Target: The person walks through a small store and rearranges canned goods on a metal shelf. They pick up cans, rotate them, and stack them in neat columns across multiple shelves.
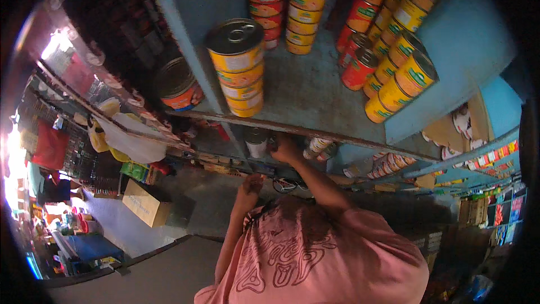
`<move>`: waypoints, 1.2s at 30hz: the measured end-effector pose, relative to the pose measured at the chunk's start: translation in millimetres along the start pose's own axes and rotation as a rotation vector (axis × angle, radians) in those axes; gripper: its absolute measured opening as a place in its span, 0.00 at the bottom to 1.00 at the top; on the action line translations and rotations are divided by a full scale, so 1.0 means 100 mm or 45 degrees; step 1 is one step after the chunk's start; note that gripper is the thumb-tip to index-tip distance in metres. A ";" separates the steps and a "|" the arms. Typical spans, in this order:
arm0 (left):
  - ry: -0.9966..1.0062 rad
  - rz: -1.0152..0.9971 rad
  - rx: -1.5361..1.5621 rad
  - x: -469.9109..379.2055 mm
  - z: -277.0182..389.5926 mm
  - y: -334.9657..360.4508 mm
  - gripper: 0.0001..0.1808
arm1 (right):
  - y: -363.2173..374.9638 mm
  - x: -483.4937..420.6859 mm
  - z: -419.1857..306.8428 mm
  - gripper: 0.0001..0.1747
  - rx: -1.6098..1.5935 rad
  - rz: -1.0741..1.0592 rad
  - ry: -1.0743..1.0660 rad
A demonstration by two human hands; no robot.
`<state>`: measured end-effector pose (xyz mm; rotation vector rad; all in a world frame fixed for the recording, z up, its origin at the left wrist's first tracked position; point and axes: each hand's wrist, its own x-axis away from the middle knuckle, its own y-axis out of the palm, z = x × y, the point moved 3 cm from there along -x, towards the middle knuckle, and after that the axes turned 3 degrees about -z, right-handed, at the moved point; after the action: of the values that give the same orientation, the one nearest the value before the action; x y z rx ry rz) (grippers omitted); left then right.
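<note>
My right hand (287, 148) reaches into the lower shelf, beside a dark-topped, light-coloured can (256, 143); its fingers are partly in shadow, and I cannot tell whether they grip anything. In front of my chest, just below the shelf, is my left hand (253, 183) with the fingers bent; whether it holds something is unclear. On the shelf above, a stack of yellow cans (241, 80) stands near the front edge. Yellow cans (400, 84) and red cans (359, 69) stand towards the right, with taller stacks of yellow cans (303, 12) and red cans (265, 8) behind.
The upper shelf board's front edge (303, 128) runs above my hands. A blue upright (185, 38) divides the shelving, with a large can (179, 86) left of it. More cans (320, 147) lie on the lower shelf. A cardboard box (145, 203) stands at the left.
</note>
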<state>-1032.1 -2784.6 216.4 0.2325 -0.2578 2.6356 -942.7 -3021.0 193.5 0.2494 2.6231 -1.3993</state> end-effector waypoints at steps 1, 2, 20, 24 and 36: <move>-0.011 0.013 0.036 0.01 0.01 -0.03 0.16 | 0.02 -0.04 0.00 0.40 -0.030 0.025 -0.060; -0.023 0.025 0.072 0.02 0.00 -0.06 0.15 | 0.06 -0.05 0.01 0.39 -0.042 -0.032 -0.045; 0.126 -0.762 -0.670 -0.26 -0.28 0.76 0.20 | -0.50 1.70 0.34 0.42 -0.326 0.667 0.703; 0.142 -0.846 -0.739 -0.15 -0.32 0.80 0.20 | -0.27 1.70 0.56 0.40 -0.652 0.690 0.753; 0.358 -0.481 -0.693 0.23 -0.64 0.59 0.14 | -1.29 1.87 -0.51 0.27 -0.638 0.452 0.266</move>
<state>-1088.0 -2811.4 150.7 -0.2470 -0.7351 2.0969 -1155.8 -3035.3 285.2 0.7754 2.7987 -0.6106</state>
